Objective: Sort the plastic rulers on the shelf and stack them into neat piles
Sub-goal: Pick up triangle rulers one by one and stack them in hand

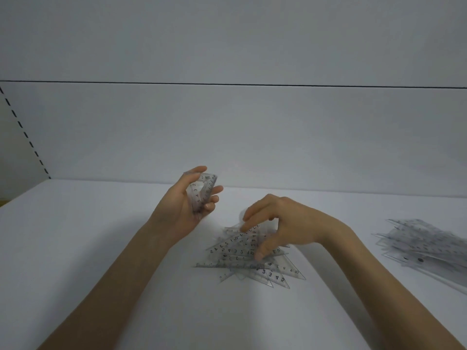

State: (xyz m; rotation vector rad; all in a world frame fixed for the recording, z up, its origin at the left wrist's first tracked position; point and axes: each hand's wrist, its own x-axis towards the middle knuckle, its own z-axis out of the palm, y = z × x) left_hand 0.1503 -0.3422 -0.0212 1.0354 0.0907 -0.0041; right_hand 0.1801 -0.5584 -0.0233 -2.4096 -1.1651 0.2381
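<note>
**A:** Which step?
**B:** Gathering triangles. At centre frame the left hand (pixel 185 210) grips a held stack (pixel 203 192) upright. The right hand (pixel 288 223), grip half closed, pinches the top ruler (pixel 240 239) of the loose heap (pixel 252 266), lower centre on the shelf (pixel 101 248).
**A:** Next?
**B:** Probably lift it clear and square it onto the stack.

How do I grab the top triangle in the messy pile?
Probably from above, by its edges. The triangle lies flat on the pile, so nothing fits under it; the right hand spans it, fingers on the far edge, thumb on the near one. The left hand holds other rulers.
</note>
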